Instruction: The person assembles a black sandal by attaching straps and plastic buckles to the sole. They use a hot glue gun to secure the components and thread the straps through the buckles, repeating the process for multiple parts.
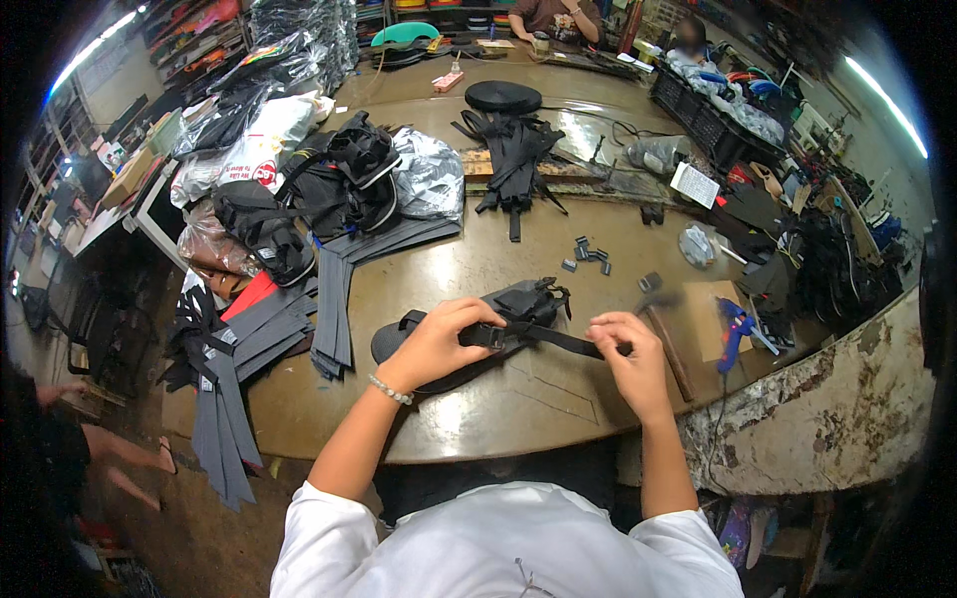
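Observation:
A black strappy sandal (pixel 439 377) lies on the brown worktable (pixel 478 434), its sole end at the left. My left hand (pixel 436 344), a beaded bracelet at its wrist, is closed over the sandal and grips a dark buckle (pixel 485 337) between thumb and fingers. From that buckle a black strap (pixel 560 341) runs to the right, where my right hand (pixel 634 361) pinches its end. The strap looks drawn fairly straight between the two hands. Part of the sandal is hidden under my left hand.
Small dark buckles (pixel 588 254) lie loose beyond my hands. Grey strips (pixel 339 299) and black sandals (pixel 349 179) are heaped at left, black straps (pixel 513 149) at the back. A blue glue gun (pixel 735 334) sits at right. Two people are across the table.

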The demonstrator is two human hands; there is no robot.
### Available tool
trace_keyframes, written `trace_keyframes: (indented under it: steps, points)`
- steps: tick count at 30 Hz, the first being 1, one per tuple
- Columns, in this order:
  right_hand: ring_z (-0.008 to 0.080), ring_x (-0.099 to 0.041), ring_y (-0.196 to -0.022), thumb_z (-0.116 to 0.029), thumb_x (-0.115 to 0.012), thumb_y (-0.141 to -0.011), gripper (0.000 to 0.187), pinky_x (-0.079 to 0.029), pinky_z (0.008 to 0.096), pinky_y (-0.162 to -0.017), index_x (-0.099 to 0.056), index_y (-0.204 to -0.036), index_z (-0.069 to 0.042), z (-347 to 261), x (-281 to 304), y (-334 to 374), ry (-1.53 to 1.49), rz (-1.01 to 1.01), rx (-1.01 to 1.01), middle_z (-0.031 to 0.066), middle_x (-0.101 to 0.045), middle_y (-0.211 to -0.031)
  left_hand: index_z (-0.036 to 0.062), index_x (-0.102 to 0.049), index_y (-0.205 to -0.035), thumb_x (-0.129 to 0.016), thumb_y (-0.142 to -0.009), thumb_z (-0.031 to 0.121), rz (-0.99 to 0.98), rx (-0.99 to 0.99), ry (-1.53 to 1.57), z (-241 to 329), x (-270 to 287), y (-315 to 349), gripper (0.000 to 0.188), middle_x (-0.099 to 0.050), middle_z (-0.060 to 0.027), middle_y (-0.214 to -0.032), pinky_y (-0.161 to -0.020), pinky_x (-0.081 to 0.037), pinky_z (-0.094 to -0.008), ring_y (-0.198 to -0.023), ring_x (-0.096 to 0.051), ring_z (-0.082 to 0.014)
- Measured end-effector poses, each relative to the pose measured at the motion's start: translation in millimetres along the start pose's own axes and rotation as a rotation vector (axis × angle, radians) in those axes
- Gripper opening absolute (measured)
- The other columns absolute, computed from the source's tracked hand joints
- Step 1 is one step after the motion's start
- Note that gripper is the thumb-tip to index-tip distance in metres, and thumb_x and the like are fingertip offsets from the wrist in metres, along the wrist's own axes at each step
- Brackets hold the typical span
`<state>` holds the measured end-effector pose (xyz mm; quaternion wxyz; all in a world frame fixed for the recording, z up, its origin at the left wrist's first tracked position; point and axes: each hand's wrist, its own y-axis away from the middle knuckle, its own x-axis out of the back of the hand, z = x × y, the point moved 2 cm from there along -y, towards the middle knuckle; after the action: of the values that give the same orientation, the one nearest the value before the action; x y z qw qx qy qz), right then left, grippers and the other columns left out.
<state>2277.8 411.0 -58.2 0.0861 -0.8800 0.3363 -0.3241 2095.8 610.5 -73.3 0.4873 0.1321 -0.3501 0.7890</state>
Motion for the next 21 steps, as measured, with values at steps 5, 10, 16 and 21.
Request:
trace_keyframes:
  steps: [5,10,16,21]
  points:
    - [0.0147,-0.052,-0.056,-0.052,-0.036,-0.099,0.055,-0.047,0.0291,-0.063,-0.052,-0.075,-0.006,9,10,-1,-0.925,-0.013,0.024,0.0054,-0.055,-0.07,0.0105,-0.07,-0.098,-0.077,-0.059,0.003,0.074,-0.113,-0.284,12,15,11,0.04,-0.061,-0.0067,-0.098,-0.086,-0.048,-0.0362,-0.096,-0.057,-0.0257]
    - [0.0081,-0.036,-0.048,-0.061,-0.023,-0.099,0.056,-0.033,0.0228,-0.044,-0.044,-0.096,-0.01,-26,-4,-16,-1.452,-0.259,0.08,0.0024,-0.045,-0.07,0.0093,-0.069,-0.099,-0.076,-0.064,0.002,0.072,-0.07,-0.144,14,9,11,0.036,-0.06,-0.0061,-0.098,-0.081,-0.05,-0.0343,-0.09,-0.058,-0.0243]
    - [0.0075,-0.045,-0.06,-0.017,-0.048,-0.101,0.014,-0.037,0.0211,-0.049,-0.051,-0.105,-0.005,-34,-49,-33,-0.835,-0.426,-0.25,0.0045,-0.048,-0.085,0.0074,-0.07,-0.104,-0.079,-0.071,0.002,0.065,0.087,0.099,5,15,12,0.034,-0.062,-0.0047,-0.101,-0.071,-0.055,-0.0274,-0.081,-0.06,-0.0129]
    - [0.0125,-0.064,-0.071,-0.009,-0.067,-0.09,0.018,-0.053,0.0242,-0.061,-0.064,-0.102,0.005,-28,-78,-32,-0.653,-0.569,-0.272,0.0076,-0.065,-0.089,0.0051,-0.071,-0.107,-0.079,-0.07,0.001,0.032,0.16,0.243,-3,19,13,0.038,-0.065,-0.0068,-0.106,-0.073,-0.055,-0.0257,-0.087,-0.063,-0.0127]
